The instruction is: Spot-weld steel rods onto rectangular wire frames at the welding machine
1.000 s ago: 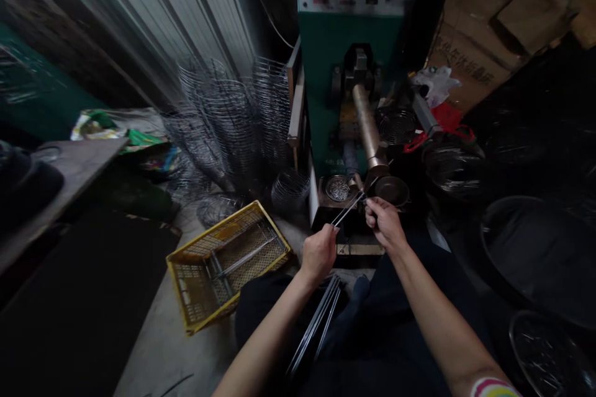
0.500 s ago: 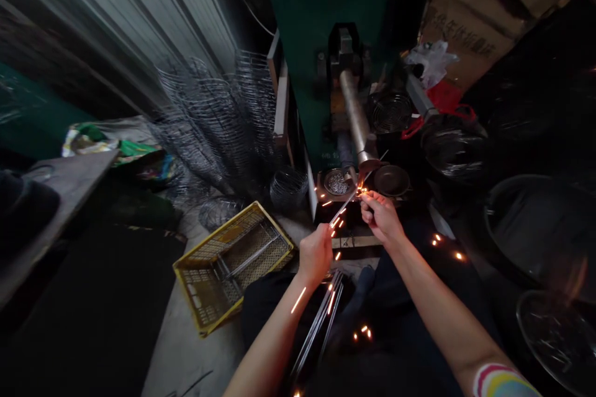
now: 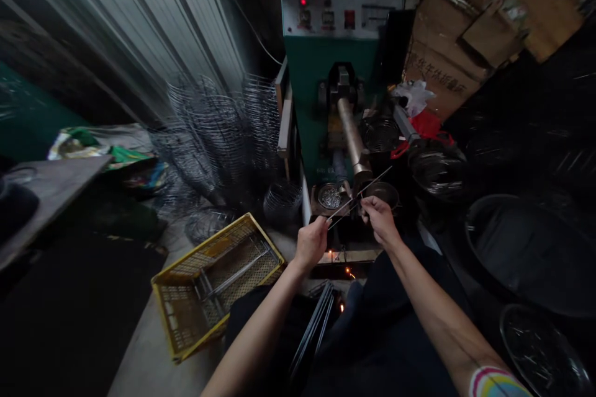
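Note:
Closed round a thin metal rod [image 3: 340, 208], my left hand [image 3: 311, 242] is below and left of the welding machine's electrode arm [image 3: 352, 136]. The rod slants up to the right past the arm's tip. My right hand [image 3: 378, 218] is pinched at that tip, on a small piece too small to make out. A round dish of small metal pieces [image 3: 331, 196] lies just left of the tip. More metal rods [image 3: 313, 329] rest in a bundle between my legs. A few sparks glow below my hands.
A yellow crate [image 3: 170, 313] with rods inside is at the left. Behind it stand stacked wire rings [image 3: 212, 124]. The green machine body [image 3: 305, 87] is ahead. Black round tubs [image 3: 526, 254] and a cardboard box [image 3: 440, 77] are on the right.
The heavy spray of sparks at the electrode tip has died down to a few. The view has tilted up, showing more of the machine's panel. Both hands are still closed near the tip.

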Tool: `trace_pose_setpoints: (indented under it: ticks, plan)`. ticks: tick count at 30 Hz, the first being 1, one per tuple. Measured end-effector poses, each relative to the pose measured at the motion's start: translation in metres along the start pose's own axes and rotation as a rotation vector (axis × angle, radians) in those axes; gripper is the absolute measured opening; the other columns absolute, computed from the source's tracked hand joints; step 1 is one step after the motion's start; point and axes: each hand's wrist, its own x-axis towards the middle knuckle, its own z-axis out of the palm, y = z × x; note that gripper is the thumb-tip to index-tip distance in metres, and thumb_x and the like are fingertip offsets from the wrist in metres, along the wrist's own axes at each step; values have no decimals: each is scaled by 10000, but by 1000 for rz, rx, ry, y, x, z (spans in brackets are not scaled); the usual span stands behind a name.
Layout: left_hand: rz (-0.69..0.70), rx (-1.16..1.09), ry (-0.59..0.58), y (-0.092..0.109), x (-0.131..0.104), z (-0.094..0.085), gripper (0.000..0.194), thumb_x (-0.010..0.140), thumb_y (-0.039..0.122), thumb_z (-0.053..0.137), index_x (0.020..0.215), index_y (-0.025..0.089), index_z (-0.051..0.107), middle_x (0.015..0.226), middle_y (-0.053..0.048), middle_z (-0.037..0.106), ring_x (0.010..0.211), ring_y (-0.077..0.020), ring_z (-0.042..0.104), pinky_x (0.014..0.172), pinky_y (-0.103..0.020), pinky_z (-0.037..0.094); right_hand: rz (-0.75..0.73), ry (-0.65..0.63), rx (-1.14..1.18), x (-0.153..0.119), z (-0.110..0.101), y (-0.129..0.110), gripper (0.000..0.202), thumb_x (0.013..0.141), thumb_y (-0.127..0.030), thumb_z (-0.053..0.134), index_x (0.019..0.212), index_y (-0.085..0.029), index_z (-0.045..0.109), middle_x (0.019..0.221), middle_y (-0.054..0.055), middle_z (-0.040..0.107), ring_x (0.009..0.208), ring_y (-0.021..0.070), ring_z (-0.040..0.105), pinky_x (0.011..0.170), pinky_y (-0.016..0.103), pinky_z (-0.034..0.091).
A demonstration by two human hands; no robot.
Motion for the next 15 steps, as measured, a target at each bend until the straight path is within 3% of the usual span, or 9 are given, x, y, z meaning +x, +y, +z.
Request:
trace_pose_setpoints:
  ticks: [10, 13, 15]
  plan:
    - [-39, -63, -34, 8, 5, -10, 290, 970, 308, 390, 748, 190, 535, 575, 32, 488, 494, -89, 439, 533, -199, 318, 45, -25, 6, 7, -4, 4, 323, 719, -459, 736, 699, -177, 581, 534, -49, 491, 424, 52, 396, 381, 172, 290]
    - [-28, -62, -46, 8, 9, -12, 285, 970, 302, 386, 761, 190, 545, 578, 29, 507, 486, -91, 445, 527, -200, 319, 103, -24, -69, -12, -17, 9, 343, 711, -491, 735, 732, -182, 587, 551, -43, 514, 423, 62, 418, 381, 175, 296]
    - [-23, -34, -59, 9, 11, -12, 282, 970, 290, 378, 773, 192, 553, 577, 22, 528, 488, -100, 465, 525, -207, 318, 158, -90, -150, -39, -27, 22, 354, 728, -516, 707, 712, -187, 576, 541, -40, 515, 412, 73, 423, 387, 186, 300]
